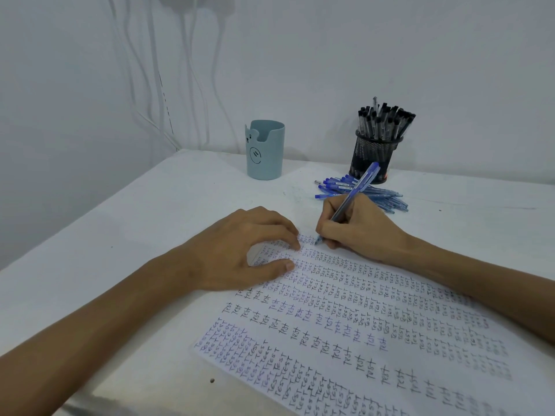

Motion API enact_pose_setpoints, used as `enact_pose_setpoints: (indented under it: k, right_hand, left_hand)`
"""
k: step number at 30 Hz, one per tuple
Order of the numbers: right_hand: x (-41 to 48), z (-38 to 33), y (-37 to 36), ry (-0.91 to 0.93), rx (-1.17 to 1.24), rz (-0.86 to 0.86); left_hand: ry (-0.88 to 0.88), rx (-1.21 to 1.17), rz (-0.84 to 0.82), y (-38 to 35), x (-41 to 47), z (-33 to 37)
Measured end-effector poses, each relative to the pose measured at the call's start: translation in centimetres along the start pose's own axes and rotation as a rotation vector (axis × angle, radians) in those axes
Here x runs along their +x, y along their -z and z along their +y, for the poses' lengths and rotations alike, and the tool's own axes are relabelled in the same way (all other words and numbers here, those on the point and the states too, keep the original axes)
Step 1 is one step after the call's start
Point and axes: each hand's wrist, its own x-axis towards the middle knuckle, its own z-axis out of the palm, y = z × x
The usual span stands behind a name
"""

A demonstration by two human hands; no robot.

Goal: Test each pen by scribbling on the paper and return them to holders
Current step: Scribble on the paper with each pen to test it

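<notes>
As right hand point(362, 228) pinches pen point(353, 194), tip down-left on paper point(345, 331), relaxed left hand point(237, 249) presses.

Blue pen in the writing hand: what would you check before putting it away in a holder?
1. Grip: the right hand pinches the blue pen - ok.
2. Pen tip touches the paper near its far edge - ok.
3. Paper steadied: the left hand presses its fingertips on it - ok.
4. This pen's fresh ink mark: lost among the dense writing - cannot tell.
5. Room in the mesh holder: crammed with black pens - not ok.
6. Room in the pale blue cup: nothing rises above its rim - ok.
</notes>
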Motion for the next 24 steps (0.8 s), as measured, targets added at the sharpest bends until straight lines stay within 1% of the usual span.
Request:
enact_pose_setpoints:
  k: [7, 24]
  right_hand:
    - [-0.03, -0.14, 0.05, 0.008, -0.025, -0.008]
    - [0.09, -0.22, 0.04, -0.049, -0.042, 0.020]
  left_hand:
    - [-0.011, 0.002, 0.000, 0.04, 0.08, -0.03]
    - [-0.019, 0.010, -0.004, 0.04, 0.06, -0.05]
